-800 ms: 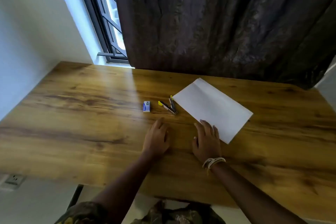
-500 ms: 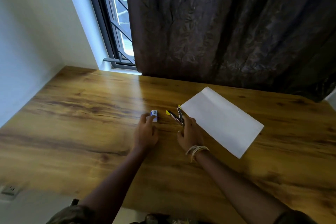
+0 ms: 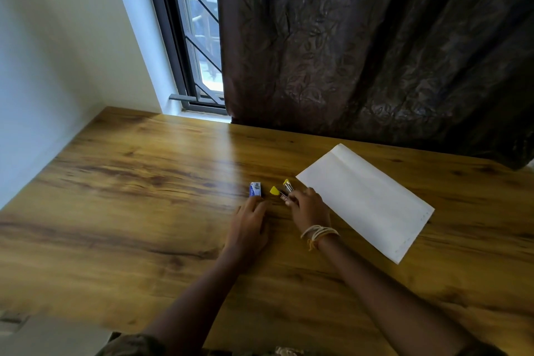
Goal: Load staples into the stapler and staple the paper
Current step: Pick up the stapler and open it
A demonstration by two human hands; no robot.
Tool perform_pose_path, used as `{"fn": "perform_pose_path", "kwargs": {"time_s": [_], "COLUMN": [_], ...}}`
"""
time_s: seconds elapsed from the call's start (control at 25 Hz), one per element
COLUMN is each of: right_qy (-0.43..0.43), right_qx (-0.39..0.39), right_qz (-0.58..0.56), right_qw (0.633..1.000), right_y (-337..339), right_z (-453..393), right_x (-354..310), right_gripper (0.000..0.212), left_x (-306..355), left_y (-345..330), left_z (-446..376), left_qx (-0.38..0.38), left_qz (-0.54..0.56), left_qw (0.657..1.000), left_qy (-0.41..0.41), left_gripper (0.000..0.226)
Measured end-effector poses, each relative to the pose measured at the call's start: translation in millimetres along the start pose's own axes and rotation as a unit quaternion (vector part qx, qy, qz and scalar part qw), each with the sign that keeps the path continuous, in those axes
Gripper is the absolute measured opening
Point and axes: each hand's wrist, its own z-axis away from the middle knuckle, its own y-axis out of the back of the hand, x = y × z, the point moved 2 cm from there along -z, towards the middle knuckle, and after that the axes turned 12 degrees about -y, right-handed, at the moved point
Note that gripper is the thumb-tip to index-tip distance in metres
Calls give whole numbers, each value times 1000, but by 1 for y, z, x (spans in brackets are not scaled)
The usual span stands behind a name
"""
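A: Take the folded white sheet of paper (image 3: 365,199) as the landmark. Where does everything sit?

B: The small metal stapler with yellow plastic tips (image 3: 282,192) lies on the brown wood-grain table (image 3: 130,196), just beside the paper's near-left corner, and it looks splayed open, its two yellow ends apart. The little blue-and-white staple box (image 3: 255,189) is a bit further left of the paper, beyond the stapler.

A: And the hands?

B: The right hand (image 3: 309,208) is at the stapler's near end, fingers curled onto it; it seems to be pinching the metal arms, though the exact grip is hidden under the knuckles. The left hand (image 3: 248,225) lies flat, fingers fairly straight, tips touching or almost touching the near edge of the staple box. It holds nothing.

A: What could go wrong from here?

B: I judge loading hasn't begun. The box is tiny and light, so a fingertip nudge may slide it away rather than lift it. The staple strip is brittle; a rough pull could snap it or scatter it across the table. The splayed stapler may pivot or snap together if gripped at only one end. And the right wrist sits close to the paper's edge, so a sweep could shift the sheet.

A: Any writing?

B: The box has print on top, but it is too small to read.
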Motion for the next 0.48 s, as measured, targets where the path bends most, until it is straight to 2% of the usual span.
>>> {"fn": "perform_pose_path", "kwargs": {"time_s": [0.12, 0.24, 0.32, 0.4, 0.44, 0.48], "right_qy": [-51, -149, -172, -170, -168, -167], "right_qx": [-72, -137, -166, -176, -180, -186], "right_qz": [-213, -381, -430, -444, -449, -455], "right_qw": [973, 902, 871, 862, 859, 855], "right_y": [6, 16, 20, 24, 25, 26], "right_z": [8, 16, 22, 25, 26, 27], "right_x": [0, -3, -4, -4, -4, -4], "right_gripper": [21, 18, 16, 16, 17, 18], "left_x": [6, 18, 23, 25, 25, 26], "left_y": [6, 11, 9, 5, 3, 1], "left_z": [-16, -40, -54, -63, -68, -72], "left_qx": [37, 79, 81, 64, 44, 15], "left_qz": [36, 133, 220, 338, 421, 502], "left_qw": [999, 987, 966, 914, 863, 799], "left_qy": [14, 39, 110, 214, 274, 331], "left_gripper": [30, 16, 22, 27, 30, 32]}}
